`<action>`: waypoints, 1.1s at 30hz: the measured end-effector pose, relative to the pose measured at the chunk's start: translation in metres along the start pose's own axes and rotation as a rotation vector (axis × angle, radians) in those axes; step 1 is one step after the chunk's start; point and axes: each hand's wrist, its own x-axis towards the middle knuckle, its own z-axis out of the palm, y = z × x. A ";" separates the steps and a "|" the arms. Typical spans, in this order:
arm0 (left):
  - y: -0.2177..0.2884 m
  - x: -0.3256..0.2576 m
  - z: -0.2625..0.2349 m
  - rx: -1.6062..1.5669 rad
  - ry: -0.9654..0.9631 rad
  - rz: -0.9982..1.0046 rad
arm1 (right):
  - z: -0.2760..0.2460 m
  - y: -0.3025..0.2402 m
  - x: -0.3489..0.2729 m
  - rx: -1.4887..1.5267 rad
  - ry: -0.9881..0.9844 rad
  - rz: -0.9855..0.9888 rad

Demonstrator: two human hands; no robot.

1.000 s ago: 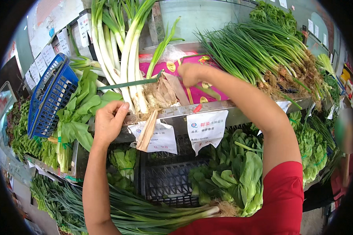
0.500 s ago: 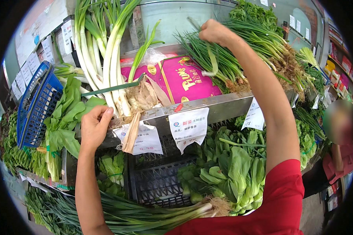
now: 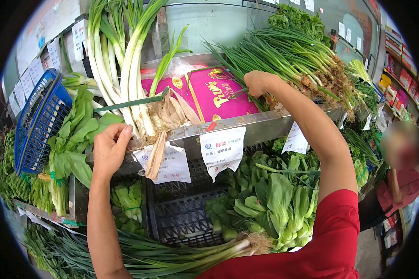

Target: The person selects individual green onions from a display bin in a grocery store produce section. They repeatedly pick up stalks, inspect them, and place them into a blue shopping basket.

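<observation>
My right hand (image 3: 260,83) is closed beside the pile of scallions (image 3: 288,56), with a thin scallion leaf (image 3: 239,93) sticking out from its fingers over the magenta box (image 3: 219,95). My left hand (image 3: 111,145) is at the front metal edge, fingers curled and thumb against the base of a thick leek-like stalk (image 3: 138,102); what lies inside its curl is hidden. Several such long white-and-green stalks stand upright there. A flat green strip (image 3: 132,103) crosses them, and dry papery leaves (image 3: 172,111) lie at their roots.
A blue basket (image 3: 39,123) tilts at the left beside leafy greens (image 3: 74,139). Paper labels (image 3: 222,151) hang from the metal rim (image 3: 265,123). Below are bok choy (image 3: 284,200), a black crate (image 3: 186,216) and long leeks (image 3: 186,258). Another person (image 3: 398,186) stands at the right.
My right hand has come down from above the scallions toward the box's right side, bringing the leaf lower. My left hand stays at the metal edge.
</observation>
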 end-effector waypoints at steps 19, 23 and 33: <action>0.006 0.000 0.000 0.041 -0.039 -0.032 | -0.006 0.005 0.012 0.446 0.215 0.292; 0.009 -0.001 -0.003 0.057 -0.042 -0.052 | -0.022 0.022 -0.004 1.087 0.286 0.263; 0.003 0.000 0.000 0.029 -0.016 -0.024 | -0.046 0.022 -0.042 1.814 0.474 -0.037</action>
